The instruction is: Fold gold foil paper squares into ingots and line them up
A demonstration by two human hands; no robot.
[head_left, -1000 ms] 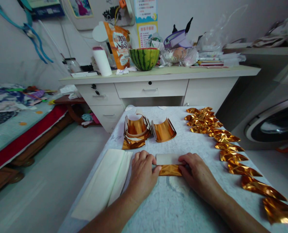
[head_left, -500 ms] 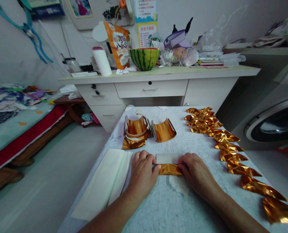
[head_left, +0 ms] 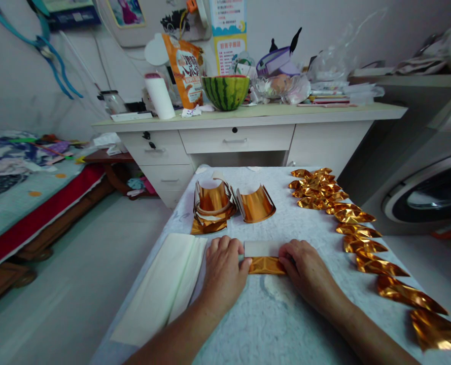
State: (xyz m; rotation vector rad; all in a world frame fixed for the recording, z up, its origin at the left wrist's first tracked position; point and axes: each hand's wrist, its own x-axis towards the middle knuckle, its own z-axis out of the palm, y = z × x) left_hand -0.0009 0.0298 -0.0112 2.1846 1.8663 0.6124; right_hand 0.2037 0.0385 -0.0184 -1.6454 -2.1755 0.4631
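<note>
A gold foil sheet (head_left: 267, 265) with its pale side showing along the far part lies on the cloth-covered table (head_left: 248, 324). My left hand (head_left: 225, 266) is closed on its left end, thumb on the gold strip. At the right end my right hand (head_left: 301, 263) pinches the same sheet. Beyond my hands stand curled gold sheets (head_left: 213, 200) in a stack and another curled gold piece (head_left: 256, 204). Folded gold foil shapes (head_left: 356, 230) run in a row down the right side. White paper (head_left: 160, 284) lies beside my left forearm.
Behind the table is a white desk (head_left: 233, 119) holding a watermelon half (head_left: 226, 92), an orange pouch (head_left: 185, 73) and a white roll (head_left: 160, 96). A bed (head_left: 38, 197) is at left, a washing machine (head_left: 430, 187) at right.
</note>
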